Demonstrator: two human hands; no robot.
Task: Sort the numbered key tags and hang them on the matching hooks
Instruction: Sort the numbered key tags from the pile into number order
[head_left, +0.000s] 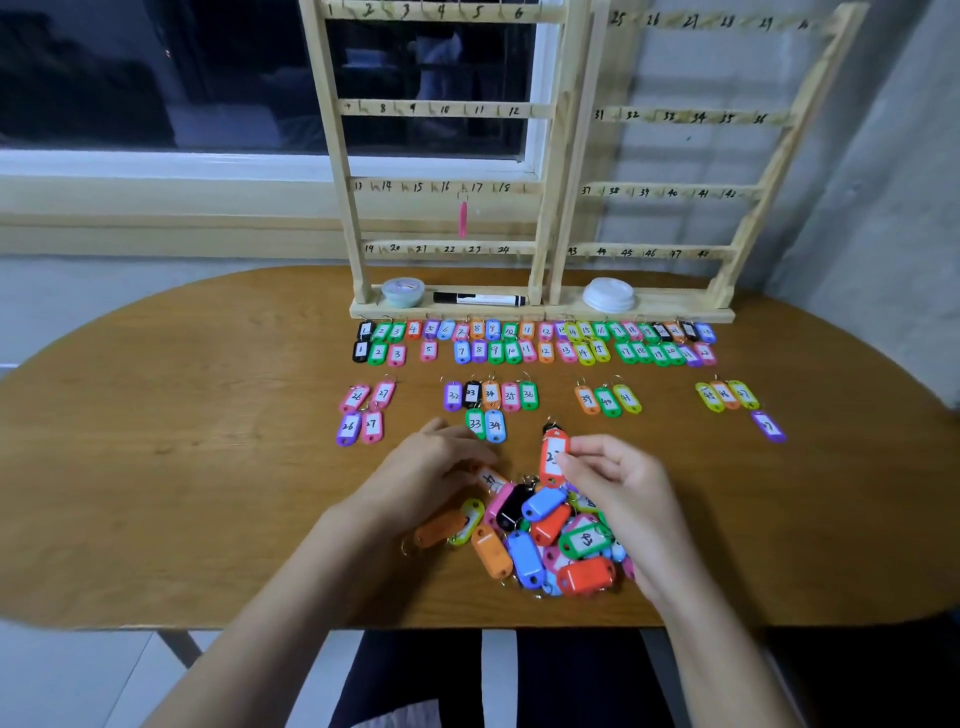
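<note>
Red tag (551, 460): likely light, stiff; hold edges.
Right hand (618, 483): grip pinches it, twelve o'clock of pile (540, 535).
Left hand (431, 467): grip unclear.

Across the brown wooden counter (182, 467) we see 1 pale tape roll (403, 289), 1 black marker (479, 299) lying flat beside it, and white stacked lids (609, 295); a dark window (156, 78) stands behind.

the left forearm runs up from 7 o'clock, the left hand (434, 462) palm down, fingers bent toward 3 o'clock; its grip is unclear. the right forearm runs up from 5 o'clock, the right hand (621, 486) pinching a red tag (551, 460) at its 10 o'clock.
</note>
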